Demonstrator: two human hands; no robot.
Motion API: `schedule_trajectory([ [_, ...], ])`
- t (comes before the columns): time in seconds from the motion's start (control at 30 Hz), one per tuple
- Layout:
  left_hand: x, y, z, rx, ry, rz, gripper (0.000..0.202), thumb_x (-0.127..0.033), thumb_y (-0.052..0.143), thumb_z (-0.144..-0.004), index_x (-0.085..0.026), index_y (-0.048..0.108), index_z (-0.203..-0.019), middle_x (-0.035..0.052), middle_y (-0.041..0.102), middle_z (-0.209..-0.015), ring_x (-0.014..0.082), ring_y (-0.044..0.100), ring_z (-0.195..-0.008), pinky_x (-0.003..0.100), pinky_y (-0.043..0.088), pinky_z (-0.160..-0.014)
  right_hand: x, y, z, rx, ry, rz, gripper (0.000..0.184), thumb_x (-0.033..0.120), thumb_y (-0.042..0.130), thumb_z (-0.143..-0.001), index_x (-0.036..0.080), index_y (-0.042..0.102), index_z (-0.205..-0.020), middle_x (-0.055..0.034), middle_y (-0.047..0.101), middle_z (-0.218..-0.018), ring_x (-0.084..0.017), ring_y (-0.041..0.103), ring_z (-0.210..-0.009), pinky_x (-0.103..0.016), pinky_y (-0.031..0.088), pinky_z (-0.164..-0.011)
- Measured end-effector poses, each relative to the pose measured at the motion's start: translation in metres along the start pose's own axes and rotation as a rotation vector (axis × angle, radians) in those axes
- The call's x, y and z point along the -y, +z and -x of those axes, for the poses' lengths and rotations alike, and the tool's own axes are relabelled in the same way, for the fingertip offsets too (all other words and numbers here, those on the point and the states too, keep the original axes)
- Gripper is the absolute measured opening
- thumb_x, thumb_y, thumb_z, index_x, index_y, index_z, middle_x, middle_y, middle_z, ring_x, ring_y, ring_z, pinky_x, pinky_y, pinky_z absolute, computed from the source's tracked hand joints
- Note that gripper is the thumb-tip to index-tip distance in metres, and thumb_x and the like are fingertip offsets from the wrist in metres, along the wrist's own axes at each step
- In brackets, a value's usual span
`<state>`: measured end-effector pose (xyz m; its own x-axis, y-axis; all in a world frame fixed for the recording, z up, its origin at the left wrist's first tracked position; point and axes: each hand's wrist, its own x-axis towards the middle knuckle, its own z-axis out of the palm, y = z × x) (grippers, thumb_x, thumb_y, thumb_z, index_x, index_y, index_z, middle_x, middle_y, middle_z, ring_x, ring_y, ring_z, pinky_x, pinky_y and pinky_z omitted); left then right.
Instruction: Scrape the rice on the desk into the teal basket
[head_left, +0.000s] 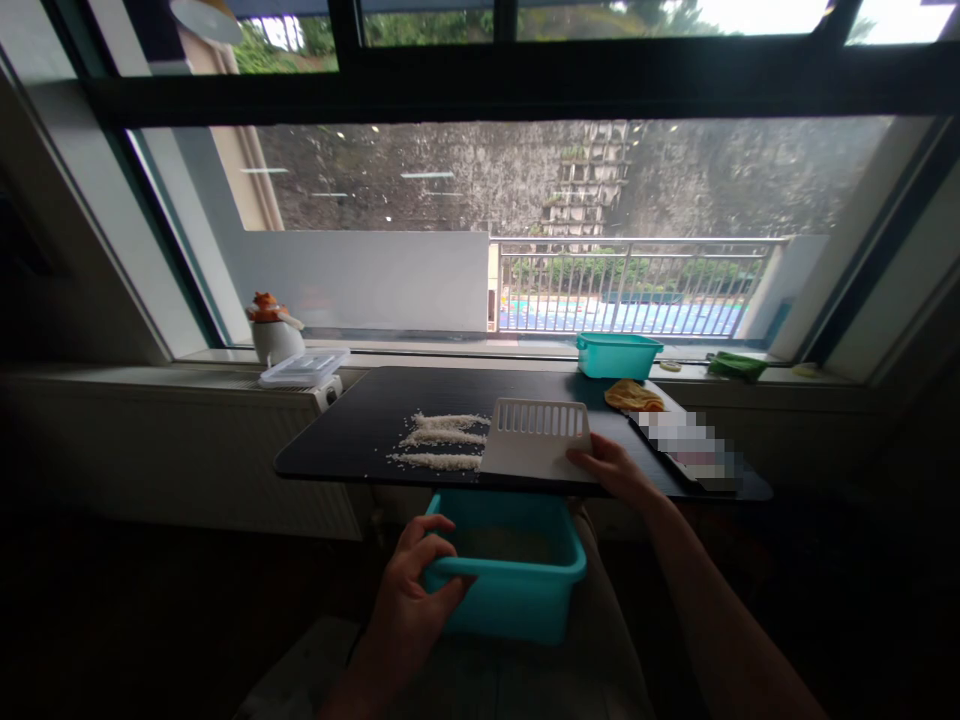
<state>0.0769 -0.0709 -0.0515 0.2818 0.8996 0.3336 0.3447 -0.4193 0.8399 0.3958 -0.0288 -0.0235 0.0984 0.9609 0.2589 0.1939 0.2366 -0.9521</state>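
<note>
**Three rows of white grains on the table, scraper up against their right ends, teal bin below the near edge**

Holding white slotted scraper [536, 450] in right hand [611, 468] — closed on the near-right edge, thumb on top, rest of the grip hidden underneath. Slots toward the far side. Lying about flat over black tabletop [349, 425]; cannot tell whether in full contact. Covering or just meeting the right ends of three rows of white grains [450, 438].

Holding teal bin [517, 600] in left hand [420, 570] — curled over the left near part of the rim, open only enough to take the wall. Positioned just below the near table edge, mouth up.

Status: partway, as a judgement. Done: grains out on the tabletop, left of the scraper, in distinct far, middle and near rows. Left: all three rows out there in quantity, strays loose around them. Cannot tell what or how much in the bin — too dim inside.

Elsewhere: second teal bin [619, 357] at the far edge, toward the right; yellow cloth [637, 395] just nearer; clear plastic lid [304, 367] far left, beyond the table.
</note>
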Motion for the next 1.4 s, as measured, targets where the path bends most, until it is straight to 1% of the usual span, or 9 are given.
schedule_trajectory([
  [0.13,0.001,0.001,0.0,0.011,-0.01,-0.005,0.019,-0.035,0.064,-0.075,-0.019,0.056,-0.067,0.0088,0.049,-0.115,0.0274,0.054,-0.103,0.027,0.047,-0.066,0.002,-0.001,-0.001,0.011,0.01,-0.047,0.035,0.039,0.072,-0.067,0.02,0.067,-0.096,-0.004,0.073,-0.093,-0.026,0.066,-0.084,-0.037,0.054,-0.074],
  [0.23,0.002,0.001,-0.001,0.009,-0.004,-0.013,0.019,-0.034,0.064,-0.075,-0.019,0.056,-0.068,0.009,0.049,-0.115,0.0281,0.054,-0.105,0.028,0.048,-0.067,0.003,0.0,-0.005,-0.013,0.028,-0.083,0.036,0.037,0.073,-0.066,0.02,0.067,-0.096,-0.0039,0.073,-0.095,-0.026,0.066,-0.086,-0.035,0.053,-0.075],
  [0.43,0.004,0.0,-0.001,-0.018,0.04,-0.056,0.016,-0.03,0.065,-0.073,-0.02,0.056,-0.067,0.0081,0.051,-0.111,0.0273,0.055,-0.103,0.036,0.046,-0.083,0.0,0.008,-0.016,-0.042,0.051,-0.056,0.031,0.035,0.072,-0.064,0.018,0.068,-0.09,-0.0039,0.073,-0.086,-0.024,0.066,-0.078,-0.033,0.053,-0.069],
  [0.5,0.005,0.0,-0.001,-0.025,0.049,-0.059,0.015,-0.03,0.065,-0.073,-0.02,0.056,-0.066,0.008,0.052,-0.11,0.0271,0.056,-0.102,0.037,0.045,-0.085,0.0,0.01,-0.016,-0.038,0.054,-0.045,0.03,0.035,0.072,-0.064,0.017,0.068,-0.088,-0.0039,0.073,-0.084,-0.024,0.066,-0.076,-0.033,0.053,-0.069],
  [0.57,0.006,0.0,0.0,-0.023,0.046,-0.059,0.016,-0.031,0.065,-0.073,-0.02,0.056,-0.066,0.0081,0.052,-0.111,0.0272,0.056,-0.102,0.036,0.046,-0.083,0.001,0.011,-0.016,-0.035,0.054,-0.035,0.03,0.035,0.072,-0.063,0.017,0.067,-0.087,-0.0039,0.073,-0.083,-0.024,0.067,-0.076,-0.034,0.053,-0.068],
  [0.73,0.005,0.001,0.0,0.001,0.009,-0.046,0.017,-0.033,0.064,-0.075,-0.02,0.056,-0.067,0.0083,0.05,-0.114,0.0266,0.056,-0.102,0.029,0.048,-0.07,0.002,0.01,-0.014,-0.02,0.043,-0.018,0.034,0.036,0.07,-0.066,0.018,0.067,-0.094,-0.0039,0.073,-0.089,-0.025,0.067,-0.081,-0.035,0.054,-0.072],
  [0.93,-0.001,0.0,0.0,0.003,-0.005,-0.019,0.017,-0.033,0.064,-0.075,-0.019,0.056,-0.067,0.0095,0.05,-0.114,0.0276,0.054,-0.104,0.025,0.048,-0.061,-0.002,0.008,-0.015,0.026,0.054,-0.011,0.034,0.037,0.071,-0.067,0.018,0.067,-0.095,-0.0039,0.073,-0.089,-0.025,0.067,-0.083,-0.035,0.054,-0.073],
  [1.07,-0.001,-0.002,0.0,-0.024,0.033,-0.042,0.017,-0.031,0.065,-0.074,-0.019,0.057,-0.066,0.0094,0.053,-0.111,0.0279,0.057,-0.102,0.03,0.049,-0.07,-0.001,0.007,-0.012,0.025,0.053,-0.028,0.034,0.038,0.071,-0.067,0.018,0.067,-0.094,-0.0034,0.072,-0.088,-0.025,0.066,-0.081,-0.035,0.054,-0.072],
  [1.4,0.002,-0.002,0.0,-0.02,0.007,-0.032,0.019,-0.034,0.066,-0.073,-0.019,0.057,-0.066,0.0092,0.052,-0.112,0.028,0.057,-0.101,0.035,0.049,-0.079,0.002,0.007,-0.009,0.026,0.065,-0.059,0.034,0.038,0.072,-0.063,0.018,0.068,-0.091,-0.0029,0.073,-0.086,-0.024,0.066,-0.078,-0.034,0.053,-0.069],
])
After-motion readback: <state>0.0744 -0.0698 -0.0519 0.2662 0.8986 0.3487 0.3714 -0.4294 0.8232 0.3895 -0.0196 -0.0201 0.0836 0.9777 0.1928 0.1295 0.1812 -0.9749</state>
